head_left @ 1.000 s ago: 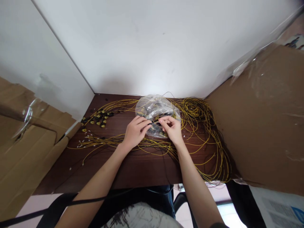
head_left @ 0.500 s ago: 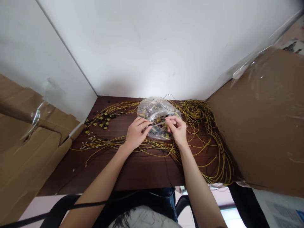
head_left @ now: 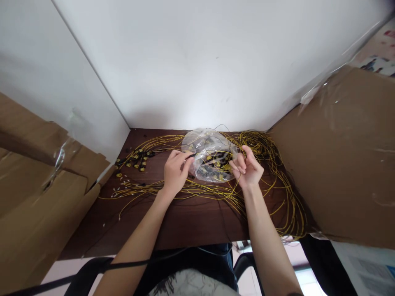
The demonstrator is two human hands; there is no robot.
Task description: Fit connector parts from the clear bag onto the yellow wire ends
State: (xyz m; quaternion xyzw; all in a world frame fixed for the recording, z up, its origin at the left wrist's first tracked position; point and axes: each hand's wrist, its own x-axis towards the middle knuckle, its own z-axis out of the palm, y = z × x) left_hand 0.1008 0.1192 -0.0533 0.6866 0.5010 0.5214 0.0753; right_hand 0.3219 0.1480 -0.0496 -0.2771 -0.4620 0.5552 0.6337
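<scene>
Pinching a thin black wire end [head_left: 191, 155] between thumb and forefinger, the left hand [head_left: 174, 172] holds it just short of the clear plastic bag [head_left: 210, 158] of yellow-and-black connectors. The right hand [head_left: 247, 168], fingers loosely curled, seems to have a yellow wire [head_left: 237, 174] threaded through them; how firmly is unclear. Keeping the pinch close to the tip should steady it. One bag, two hands; the connectors left of the grip [head_left: 135, 159] number roughly a dozen, and the wires are too tangled to count.
</scene>
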